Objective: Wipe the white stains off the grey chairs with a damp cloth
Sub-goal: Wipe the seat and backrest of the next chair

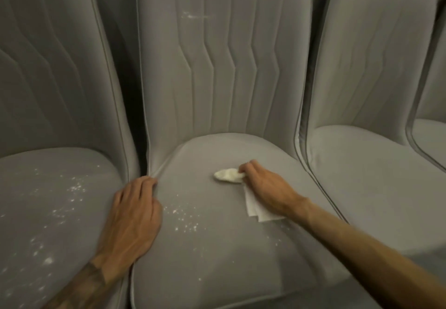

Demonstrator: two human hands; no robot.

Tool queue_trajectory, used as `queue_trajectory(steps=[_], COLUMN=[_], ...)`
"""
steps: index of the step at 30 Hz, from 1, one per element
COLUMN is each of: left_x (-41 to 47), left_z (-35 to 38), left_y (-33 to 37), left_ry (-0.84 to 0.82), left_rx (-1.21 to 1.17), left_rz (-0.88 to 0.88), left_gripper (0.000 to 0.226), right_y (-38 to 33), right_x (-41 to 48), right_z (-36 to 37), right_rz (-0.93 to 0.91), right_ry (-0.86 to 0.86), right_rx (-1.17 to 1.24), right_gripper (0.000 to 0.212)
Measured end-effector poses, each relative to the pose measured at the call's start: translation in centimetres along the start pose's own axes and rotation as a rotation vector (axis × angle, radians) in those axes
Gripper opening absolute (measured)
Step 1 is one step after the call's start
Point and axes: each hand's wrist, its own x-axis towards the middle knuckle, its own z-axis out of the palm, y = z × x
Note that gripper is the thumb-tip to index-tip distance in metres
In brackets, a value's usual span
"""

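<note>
White stains [77, 189] fleck the left chair [48, 91] and the middle chair [229, 79] — we see the left hand [135, 212] resting palm-down, fingers loose, on its left edge, and the right hand [265, 188] pinching the cloth [228, 175] against the seat.

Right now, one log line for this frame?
right hand grips cloth on middle seat | left hand rests on seat edge | white stains present
</note>
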Motion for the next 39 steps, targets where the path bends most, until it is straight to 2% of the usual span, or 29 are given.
queue_trajectory(steps=[3,5,9,12,14,16,18,22,25,27,29,31,35,37,39], left_x=[0.0,0.0,0.1,0.1,0.0,0.0,0.1,0.1,-0.1,-0.2,-0.2,-0.1,0.0,-0.1,-0.1], left_z=[-0.2,-0.3,-0.5,-0.6,-0.7,-0.8,-0.8,-0.9,-1.2,-1.3,-1.3,-1.2,-1.3,-1.5,-1.9], left_y=[0.2,0.3,0.4,0.4,0.5,0.5,0.5,0.7,0.9,1.1,1.0,1.0,1.2,1.3,1.4], left_ry=[0.005,0.002,-0.029,-0.047,-0.051,-0.044,-0.040,-0.051,-0.056,-0.063,-0.061,-0.052,-0.028,-0.023,-0.019], left_rx=[-0.002,-0.004,0.003,0.000,0.008,0.004,-0.001,-0.031,-0.057,-0.058,-0.058,-0.055,-0.056,-0.033,-0.031], left_rz=[0.001,-0.003,-0.006,-0.021,-0.001,0.004,0.002,-0.020,-0.042,-0.047,-0.056,-0.062,-0.077,-0.053,-0.038], left_gripper=[0.039,0.040,0.043,0.044,0.045,0.042,0.039,0.038,0.040,0.039,0.039,0.038,0.032,0.030,0.030], right_y=[4.6,3.5,-3.2,-2.5,0.2,2.1,0.6,-6.3,-4.8,-1.6,0.2,-1.4,-8.3,-7.9,-5.0], right_x=[-3.0,-4.6,-5.8,-6.7,-7.6,-8.8,-9.1,-8.0,-8.8,-10.3,-12.0,-12.1,-9.7,-9.7,-11.0], right_z=[-2.2,-1.9,0.7,-0.7,-2.2,-2.9,-1.9,1.9,0.5,-1.3,-2.2,-1.6,1.7,1.1,-0.5], right_rz=[0.233,0.295,0.140,0.111,0.228,0.386,0.449,0.277,0.239,0.337,0.501,0.565,0.353,0.269,0.312], right_ry=[0.065,0.096,0.051,0.034,0.028,0.106,0.171,0.148,0.144,0.127,0.208,0.257,0.146,0.120,0.127], right_rx=[-0.063,-0.036,0.064,0.027,0.001,-0.033,-0.052,0.056,0.072,0.005,-0.050,-0.061,0.075,0.049,0.015], right_gripper=[0.020,0.019,0.019,0.023,0.023,0.022,0.019,0.011,0.013,0.017,0.019,0.020,0.015,0.015,0.019])
